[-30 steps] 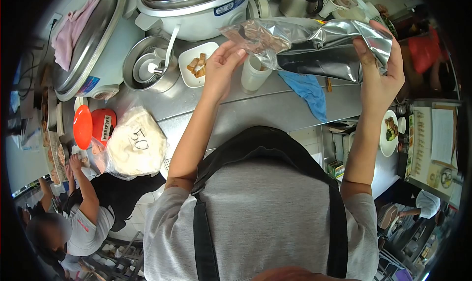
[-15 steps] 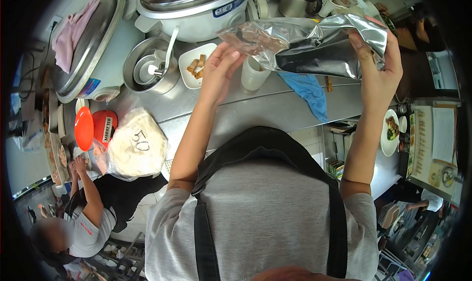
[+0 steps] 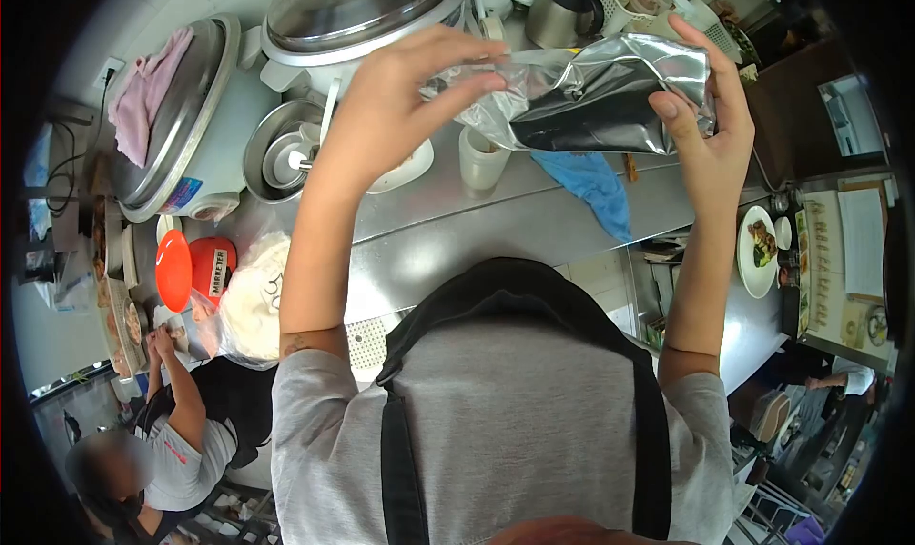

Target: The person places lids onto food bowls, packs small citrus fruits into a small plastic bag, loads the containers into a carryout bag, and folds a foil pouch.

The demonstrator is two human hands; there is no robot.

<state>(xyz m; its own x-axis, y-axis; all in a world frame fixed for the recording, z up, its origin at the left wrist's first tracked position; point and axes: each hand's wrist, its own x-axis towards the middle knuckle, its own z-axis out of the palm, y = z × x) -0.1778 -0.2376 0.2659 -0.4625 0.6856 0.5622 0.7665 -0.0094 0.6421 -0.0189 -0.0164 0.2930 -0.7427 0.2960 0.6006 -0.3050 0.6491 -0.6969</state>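
Observation:
A shiny silver foil bag [image 3: 600, 102] with a clear plastic end is held up sideways over the steel counter. My right hand [image 3: 710, 126] grips its right end, thumb on the near side and fingers behind. At the clear left end, my left hand [image 3: 410, 92] has its thumb and fingers around the crumpled plastic; part of that contact is hidden. Below this end stands a translucent plastic cup [image 3: 483, 164] with something brownish near its rim. A blue cloth [image 3: 591, 188] lies on the counter under the bag. A white dish [image 3: 410, 171] is partly covered by my left forearm.
Two large lidded cookers [image 3: 362, 21] [image 3: 205, 97] stand at the back and left. Metal bowls [image 3: 276, 159], a red lid [image 3: 173, 271] and a plastic bag of white contents [image 3: 255, 302] sit left. A plated dish [image 3: 758, 250] is right. A co-worker [image 3: 191, 431] works at lower left.
My left hand has risen and turned over, now reaching across the top of the bag's clear end. The bag and my right hand shift slightly left, and the whole view tilts somewhat.

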